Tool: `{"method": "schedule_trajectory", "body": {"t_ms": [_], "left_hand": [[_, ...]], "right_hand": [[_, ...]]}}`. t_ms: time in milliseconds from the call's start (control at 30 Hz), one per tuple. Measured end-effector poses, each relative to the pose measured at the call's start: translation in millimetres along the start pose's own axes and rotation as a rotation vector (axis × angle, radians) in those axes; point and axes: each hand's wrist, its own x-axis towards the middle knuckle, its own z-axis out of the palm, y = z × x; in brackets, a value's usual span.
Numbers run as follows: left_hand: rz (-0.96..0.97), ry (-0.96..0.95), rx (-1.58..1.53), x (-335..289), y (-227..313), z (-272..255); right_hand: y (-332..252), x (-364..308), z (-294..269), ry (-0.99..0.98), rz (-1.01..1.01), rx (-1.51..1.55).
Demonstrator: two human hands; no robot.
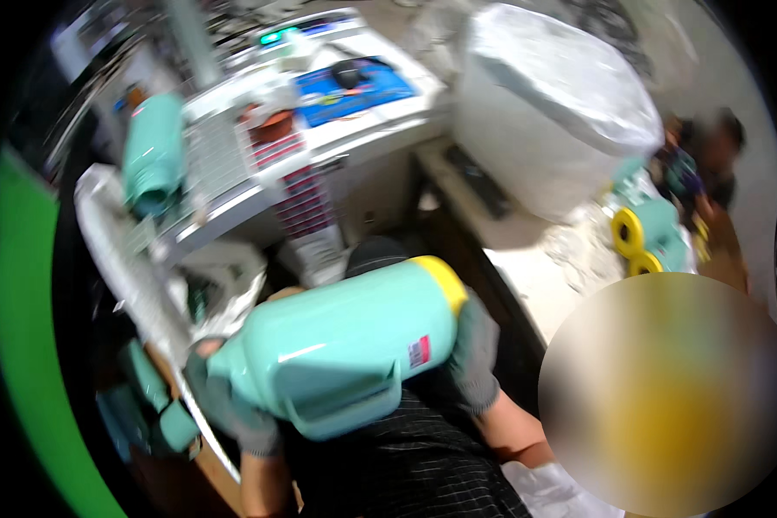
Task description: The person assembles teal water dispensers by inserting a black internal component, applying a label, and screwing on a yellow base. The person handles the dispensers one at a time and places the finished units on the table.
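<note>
A turquoise thermos jug [345, 328] lies sideways across my lap, its yellow base [441, 281] to the right and its handle toward me. A small red-and-white sticker [420, 351] shows on its side near the base. My left hand [233, 413], in a grey glove, is wrapped round the narrower neck end. At the base end, my gloved right hand [476, 356] grips the jug, some of its fingers hidden behind it. A strip of red-and-white labels [305, 203] hangs off the white table just beyond the jug.
Another turquoise jug [154, 147] lies at the left on the table [363, 129], which holds a blue mat [354, 91]. A big white sack [535, 121] stands far right. Yellow-based jugs [656, 229] and a person [721, 151] are beyond. Lower right is blurred.
</note>
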Motion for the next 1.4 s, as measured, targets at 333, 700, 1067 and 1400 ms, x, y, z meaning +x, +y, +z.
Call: {"method": "schedule_trajectory", "body": {"t_ms": [333,700,1067,1400], "left_hand": [[0.709,-0.856,-0.572,30,95,61],[0.639,-0.650,0.015,-22,38,71],[-0.130,0.088,0.409,-65,-102,-80],[-1.273,1.061,0.208,-168,-413,-260]], "right_hand": [[106,-18,-182,-0.002,0.339,1.003],[-83,279,-424,0.543,-0.368,1.081],[214,140,-300,0.361,-0.487,-0.835],[85,49,-3,-0.245,-0.064,-0.163]]}}
